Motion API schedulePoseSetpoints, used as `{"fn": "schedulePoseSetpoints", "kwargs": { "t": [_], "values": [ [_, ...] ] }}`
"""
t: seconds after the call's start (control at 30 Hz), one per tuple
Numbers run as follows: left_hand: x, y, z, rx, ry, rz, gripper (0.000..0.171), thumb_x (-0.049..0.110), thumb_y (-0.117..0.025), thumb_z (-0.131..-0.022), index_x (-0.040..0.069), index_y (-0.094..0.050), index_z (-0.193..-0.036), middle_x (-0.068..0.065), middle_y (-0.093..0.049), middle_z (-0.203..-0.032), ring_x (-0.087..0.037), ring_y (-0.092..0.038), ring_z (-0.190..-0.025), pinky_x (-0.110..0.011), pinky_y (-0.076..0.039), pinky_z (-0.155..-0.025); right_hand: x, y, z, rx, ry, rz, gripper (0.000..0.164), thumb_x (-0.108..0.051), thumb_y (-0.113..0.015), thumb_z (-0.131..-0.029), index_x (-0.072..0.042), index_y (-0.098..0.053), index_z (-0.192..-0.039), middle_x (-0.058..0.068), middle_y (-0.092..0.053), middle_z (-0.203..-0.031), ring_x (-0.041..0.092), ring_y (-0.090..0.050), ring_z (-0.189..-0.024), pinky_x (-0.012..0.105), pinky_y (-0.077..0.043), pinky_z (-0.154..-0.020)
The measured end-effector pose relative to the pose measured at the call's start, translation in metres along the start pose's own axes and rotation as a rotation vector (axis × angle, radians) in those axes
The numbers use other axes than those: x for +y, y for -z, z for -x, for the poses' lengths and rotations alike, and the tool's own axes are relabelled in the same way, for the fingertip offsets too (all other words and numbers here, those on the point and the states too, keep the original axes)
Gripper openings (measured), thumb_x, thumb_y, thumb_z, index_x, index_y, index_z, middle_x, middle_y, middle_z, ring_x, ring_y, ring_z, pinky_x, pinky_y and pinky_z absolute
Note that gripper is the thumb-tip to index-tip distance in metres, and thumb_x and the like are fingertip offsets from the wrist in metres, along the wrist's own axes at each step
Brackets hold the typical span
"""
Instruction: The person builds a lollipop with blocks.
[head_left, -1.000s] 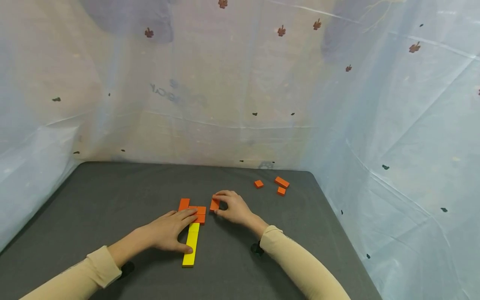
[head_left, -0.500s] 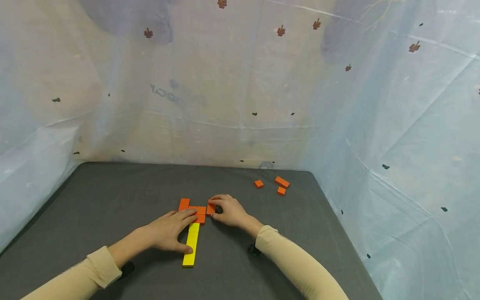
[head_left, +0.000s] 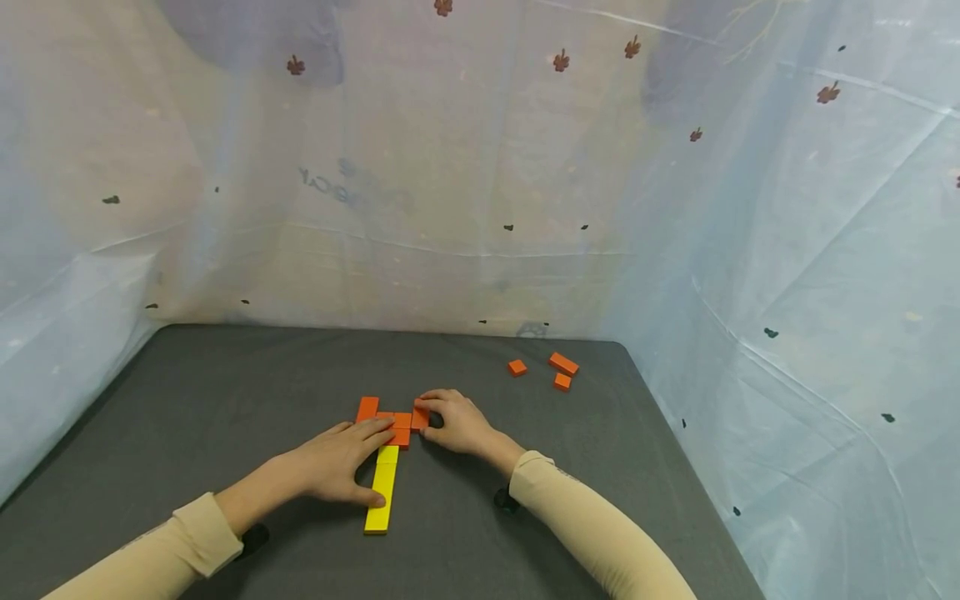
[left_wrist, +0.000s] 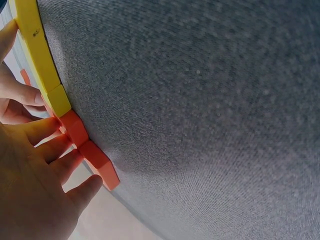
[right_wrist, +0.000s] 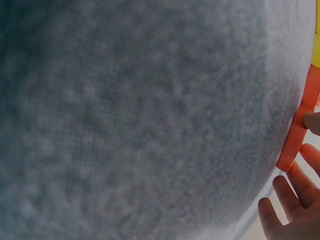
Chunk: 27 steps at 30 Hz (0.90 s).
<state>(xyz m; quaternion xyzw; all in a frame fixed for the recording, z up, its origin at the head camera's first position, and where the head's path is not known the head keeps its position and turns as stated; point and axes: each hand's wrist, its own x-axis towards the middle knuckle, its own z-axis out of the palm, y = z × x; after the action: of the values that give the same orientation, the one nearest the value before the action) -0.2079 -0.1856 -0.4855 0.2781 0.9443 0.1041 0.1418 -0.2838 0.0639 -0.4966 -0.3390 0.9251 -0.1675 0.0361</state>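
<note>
My right hand pinches an orange block between thumb and fingers. In the head view the block stands right at the right side of a group of flat orange blocks on the table. My left hand lies with spread fingers over that group, its fingertips on the orange blocks and its thumb on a long yellow block. Between the long yellow block and the orange ones lies a short yellow block. Another orange block slants off at the group's upper left, partly hidden by my fingers.
Loose orange blocks lie at the table's back right: a small one, another small one and a longer one. The dark grey table meets a hanging translucent sheet behind and at both sides.
My right hand has moved left and slightly nearer with the orange block, bringing it up against the orange group. My left hand has stayed in place.
</note>
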Motion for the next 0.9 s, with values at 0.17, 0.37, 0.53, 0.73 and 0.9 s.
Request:
{"fn": "schedulePoseSetpoints", "kwargs": {
  "t": [0.17, 0.37, 0.53, 0.73, 0.9],
  "values": [
    [-0.0003, -0.0007, -0.0005, -0.001, 0.003, 0.001, 0.109, 0.079, -0.068, -0.081, 0.011, -0.039, -0.161, -0.008, -0.028, -0.170, -0.031, -0.030, -0.155, -0.065, -0.025, -0.120, -0.0012, 0.0011, 0.0009, -0.001, 0.000, -0.012, 0.049, -0.027, -0.071, -0.101, -0.017, -0.061, -0.148, 0.003, -0.055, -0.151, 0.025, -0.050, -0.140, 0.046, -0.044, -0.114],
    [-0.0006, -0.0017, -0.0015, 0.002, 0.009, -0.001, 0.110, 0.080, -0.068, -0.080, 0.012, -0.039, -0.161, -0.008, -0.029, -0.170, -0.031, -0.031, -0.154, -0.066, -0.026, -0.120, -0.0014, 0.0014, 0.0009, -0.002, -0.003, -0.018, 0.049, -0.026, -0.070, -0.101, -0.017, -0.061, -0.148, 0.003, -0.055, -0.152, 0.025, -0.050, -0.140, 0.046, -0.043, -0.115],
    [-0.0006, -0.0017, -0.0018, 0.001, 0.011, -0.002, 0.110, 0.080, -0.069, -0.080, 0.012, -0.039, -0.161, -0.008, -0.028, -0.170, -0.031, -0.031, -0.154, -0.065, -0.026, -0.120, -0.0018, 0.0005, 0.0011, 0.002, 0.000, -0.020, 0.049, -0.025, -0.070, -0.101, -0.016, -0.060, -0.148, 0.003, -0.054, -0.153, 0.025, -0.049, -0.140, 0.045, -0.044, -0.115],
    [0.0007, 0.0006, -0.0006, -0.003, 0.011, 0.010, 0.109, 0.078, -0.070, -0.081, 0.011, -0.040, -0.161, -0.009, -0.029, -0.170, -0.031, -0.031, -0.154, -0.066, -0.026, -0.120, -0.0025, 0.0002, 0.0020, 0.004, 0.004, -0.023, 0.050, -0.026, -0.069, -0.102, -0.016, -0.059, -0.149, 0.004, -0.051, -0.156, 0.026, -0.048, -0.142, 0.045, -0.043, -0.115],
    [0.0007, 0.0003, -0.0010, 0.003, 0.009, 0.007, 0.108, 0.078, -0.071, -0.081, 0.011, -0.041, -0.160, -0.009, -0.030, -0.169, -0.032, -0.032, -0.154, -0.066, -0.026, -0.119, -0.0005, 0.0036, 0.0030, 0.031, 0.000, -0.063, 0.048, -0.025, -0.069, -0.101, -0.016, -0.061, -0.147, 0.006, -0.050, -0.156, 0.027, -0.047, -0.143, 0.047, -0.043, -0.115]
  ]
}}
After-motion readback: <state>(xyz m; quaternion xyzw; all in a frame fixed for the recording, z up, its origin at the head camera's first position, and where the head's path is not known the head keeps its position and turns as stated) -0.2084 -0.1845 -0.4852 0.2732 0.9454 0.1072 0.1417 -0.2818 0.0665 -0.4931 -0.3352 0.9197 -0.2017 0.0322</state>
